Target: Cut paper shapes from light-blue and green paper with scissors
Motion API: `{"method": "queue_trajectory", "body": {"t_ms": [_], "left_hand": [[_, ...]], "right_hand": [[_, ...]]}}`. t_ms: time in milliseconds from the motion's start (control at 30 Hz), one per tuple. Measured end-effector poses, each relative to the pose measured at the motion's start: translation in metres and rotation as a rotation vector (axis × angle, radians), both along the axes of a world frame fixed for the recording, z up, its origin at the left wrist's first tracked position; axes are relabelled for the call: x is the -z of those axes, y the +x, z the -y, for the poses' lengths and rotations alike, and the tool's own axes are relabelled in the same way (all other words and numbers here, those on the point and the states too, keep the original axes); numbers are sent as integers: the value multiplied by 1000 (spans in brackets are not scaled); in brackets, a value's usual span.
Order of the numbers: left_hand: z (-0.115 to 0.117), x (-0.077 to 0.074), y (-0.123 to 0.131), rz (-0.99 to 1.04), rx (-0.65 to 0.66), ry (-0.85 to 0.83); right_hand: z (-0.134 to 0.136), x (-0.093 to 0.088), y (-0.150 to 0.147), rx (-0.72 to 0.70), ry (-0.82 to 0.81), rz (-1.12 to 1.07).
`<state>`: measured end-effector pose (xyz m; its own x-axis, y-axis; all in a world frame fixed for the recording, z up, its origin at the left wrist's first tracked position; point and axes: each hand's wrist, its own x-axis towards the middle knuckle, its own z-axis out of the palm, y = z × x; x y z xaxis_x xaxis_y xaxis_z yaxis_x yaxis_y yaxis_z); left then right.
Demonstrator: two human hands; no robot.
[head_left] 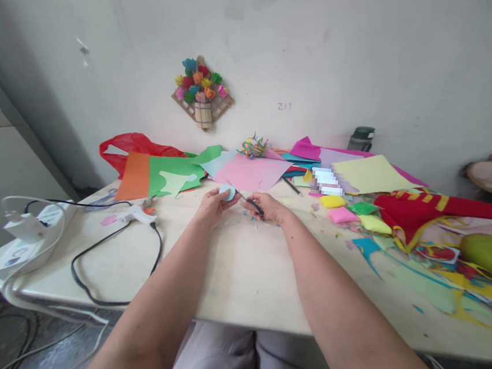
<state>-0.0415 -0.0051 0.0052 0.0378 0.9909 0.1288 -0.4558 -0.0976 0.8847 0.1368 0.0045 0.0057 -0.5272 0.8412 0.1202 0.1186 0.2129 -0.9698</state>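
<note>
Between the fingers of my left hand (214,206) is a small light-blue piece of paper (226,192) with a rounded edge. My right hand (270,207) grips a pair of scissors (254,205) by its dark handles. The blades point up and left, close to the blue paper; whether they touch it I cannot tell. Small paper scraps (247,218) lie on the table beneath my hands. Just beyond them is a pink sheet of paper (247,173).
A white glue gun (137,214) with a black cord and a power strip (26,244) are at left. Green (164,168) and orange sheets (134,176) lie behind them. Right are a pale yellow sheet (371,174), small coloured packets (343,215), red fabric (421,210) and a bottle (361,139).
</note>
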Motion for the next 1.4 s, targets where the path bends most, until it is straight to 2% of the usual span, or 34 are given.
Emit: {"method": "queue_trajectory", "body": {"t_ms": [267,533,767,1033,1400], "left_hand": [[1,-1,0,-13,-22,-25],[2,-3,0,1,8,-77],[1,-2,-1,6,-30,-32],[8,-8,-1,-108,-6,-24],[4,-3,-5,-169,71,74]], "right_hand": [[-1,1,0,6,17,29],[7,-7,-1,12,-25,-5],[7,-7,-2,40,-37,-9],[11,-13,5,94,-81,0],[11,-11,7,38,-44,56]]}}
